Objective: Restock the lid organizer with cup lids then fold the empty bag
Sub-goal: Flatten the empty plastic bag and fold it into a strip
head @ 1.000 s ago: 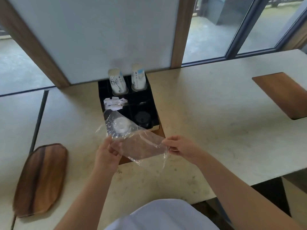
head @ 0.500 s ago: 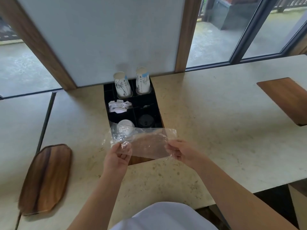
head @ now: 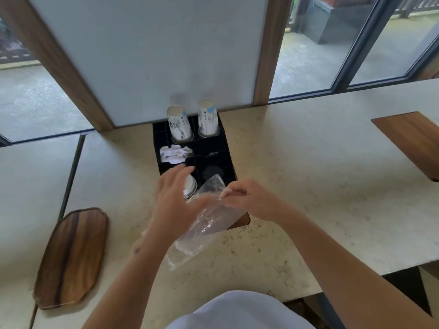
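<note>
A black lid organizer [head: 228, 160] sits on the counter against the wall panel. White lids [head: 190, 187] fill its near left compartment and black lids [head: 211, 173] lie in the near right one. My right hand [head: 247, 198] pinches the top of the clear plastic bag [head: 204, 224], which hangs down slanting toward me over the organizer's front edge. My left hand [head: 175, 200] is blurred, with its fingers spread over the white lids and its palm against the bag; no grip on the bag shows.
Two stacks of upturned paper cups [head: 180, 127] stand in the organizer's back compartments and white packets [head: 174, 154] lie in the middle left one. A wooden tray [head: 71, 257] lies on the counter at left, and a wooden board [head: 413, 141] at right.
The bag was stretched flat between both hands. Now the left hand has let go and spread open, and the bag hangs slanted from the right hand.
</note>
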{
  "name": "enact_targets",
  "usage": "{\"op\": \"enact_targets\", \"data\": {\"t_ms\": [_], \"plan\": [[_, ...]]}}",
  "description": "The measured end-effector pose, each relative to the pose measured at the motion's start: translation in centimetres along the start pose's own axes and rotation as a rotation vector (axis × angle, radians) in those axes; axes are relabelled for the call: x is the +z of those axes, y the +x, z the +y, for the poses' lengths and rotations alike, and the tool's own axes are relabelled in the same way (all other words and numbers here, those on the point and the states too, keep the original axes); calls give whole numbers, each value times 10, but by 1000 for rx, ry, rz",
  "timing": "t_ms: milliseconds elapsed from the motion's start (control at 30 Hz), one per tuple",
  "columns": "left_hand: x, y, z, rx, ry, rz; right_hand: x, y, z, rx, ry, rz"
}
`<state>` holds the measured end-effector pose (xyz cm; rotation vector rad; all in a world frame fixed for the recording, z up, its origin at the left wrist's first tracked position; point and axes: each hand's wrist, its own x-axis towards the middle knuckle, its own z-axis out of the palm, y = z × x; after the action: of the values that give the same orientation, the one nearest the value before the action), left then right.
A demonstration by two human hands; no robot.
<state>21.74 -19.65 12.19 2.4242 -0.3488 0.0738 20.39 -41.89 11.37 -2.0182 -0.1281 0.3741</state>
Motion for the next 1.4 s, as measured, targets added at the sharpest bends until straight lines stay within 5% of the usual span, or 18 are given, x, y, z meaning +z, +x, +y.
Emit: {"op": "enact_targets", "data": {"t_ms": [67,133,533,800,1133,1400], "plan": [[-5,12,22,-6,-57,-234,4,3,-14,-36,-73,-25],[-7,22,32,11,-73,-304,6,5,-20,-65,-147,-5],[-6,32,23,-23,-334,-200,-30,-17,-3,-37,-25,139],[-5,35,14,-8,-172,-299,-42,-22,-4,-60,-67,319],[-9,32,4,-97,-340,-335,-49,-23,-12,-80,-229,281],[-9,25,0,-168,-536,-289,-52,-25,-12,-38,17,228]]}}
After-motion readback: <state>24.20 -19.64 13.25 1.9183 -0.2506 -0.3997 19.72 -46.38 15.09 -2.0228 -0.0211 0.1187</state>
